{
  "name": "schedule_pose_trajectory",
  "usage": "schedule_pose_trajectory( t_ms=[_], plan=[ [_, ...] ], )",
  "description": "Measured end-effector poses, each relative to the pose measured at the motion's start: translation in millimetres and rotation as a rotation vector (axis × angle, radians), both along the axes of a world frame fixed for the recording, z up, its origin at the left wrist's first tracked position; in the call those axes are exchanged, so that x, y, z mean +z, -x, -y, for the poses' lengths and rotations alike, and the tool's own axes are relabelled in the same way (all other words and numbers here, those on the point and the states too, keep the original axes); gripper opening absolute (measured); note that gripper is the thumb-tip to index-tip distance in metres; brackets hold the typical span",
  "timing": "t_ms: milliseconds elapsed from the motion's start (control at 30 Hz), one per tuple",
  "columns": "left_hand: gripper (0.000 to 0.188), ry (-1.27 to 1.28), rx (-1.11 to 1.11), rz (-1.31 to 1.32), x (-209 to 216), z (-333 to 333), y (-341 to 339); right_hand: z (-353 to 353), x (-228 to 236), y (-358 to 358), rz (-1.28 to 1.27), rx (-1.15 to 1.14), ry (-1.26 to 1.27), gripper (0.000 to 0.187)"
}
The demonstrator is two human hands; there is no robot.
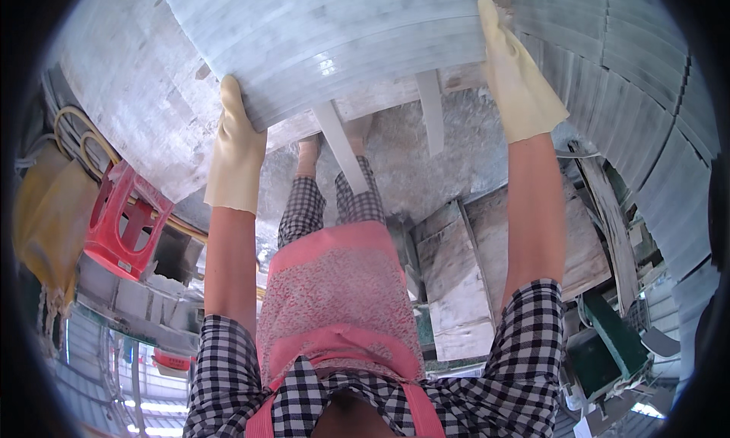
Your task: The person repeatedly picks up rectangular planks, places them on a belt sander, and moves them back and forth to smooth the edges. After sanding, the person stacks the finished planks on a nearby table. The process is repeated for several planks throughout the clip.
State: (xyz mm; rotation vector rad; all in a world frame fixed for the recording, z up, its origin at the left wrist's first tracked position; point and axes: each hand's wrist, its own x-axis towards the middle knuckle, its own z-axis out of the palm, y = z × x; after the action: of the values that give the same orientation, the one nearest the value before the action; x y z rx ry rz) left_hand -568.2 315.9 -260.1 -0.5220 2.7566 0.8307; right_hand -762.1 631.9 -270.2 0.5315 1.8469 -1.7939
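Both hands wear pale yellow rubber gloves and both are on the same thing, a large grey stone slab (327, 42) held up in front of the person. The left hand (234, 153) grips the lower left edge of the slab; its fingers lie nearly straight up along the face of the slab, and the thumb I cannot see. The right hand (517, 73) is higher and holds the right edge of the slab in the same way, fingers stretched flat and together against it. So neither hand is a fist; they are mostly open and press on the slab's edges.

The slab stretches between the two hands and beyond the left one, so its long axis runs from left to right, with the right end a little higher. Its broad face is turned toward the person.

Below the hands, between the forearms, two white strips (342, 153) lie under the slab's lower edge. More grey slabs (654, 134) are stacked just right of the right hand. A red plastic stool (122, 217) stands well left of the left hand
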Motion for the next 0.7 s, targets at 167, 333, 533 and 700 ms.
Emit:
schedule_pose_trajectory(
  t_ms=[167,333,533,700],
  plan=[
    [0.04,-0.64,0.51,-0.045,-30.2,3.9,1.2,8.2,-5.6,-2.5,-0.022,0.014,-0.064,0.059],
    [0.047,-0.903,0.848,0.093,-41.2,16.0,6.3,-16.0,6.9,-11.4,-0.058,0.056,-0.128,0.066],
    [0.069,-0.787,0.564,0.296,11.4,5.7,-25.4,-62.4,1.7,-25.7,-0.057,0.249,-0.038,0.074],
    [0.06,-0.727,0.734,0.295,13.0,-37.1,-33.0,-42.7,-33.5,-41.7,0.104,0.308,-0.106,0.07]
  ],
)
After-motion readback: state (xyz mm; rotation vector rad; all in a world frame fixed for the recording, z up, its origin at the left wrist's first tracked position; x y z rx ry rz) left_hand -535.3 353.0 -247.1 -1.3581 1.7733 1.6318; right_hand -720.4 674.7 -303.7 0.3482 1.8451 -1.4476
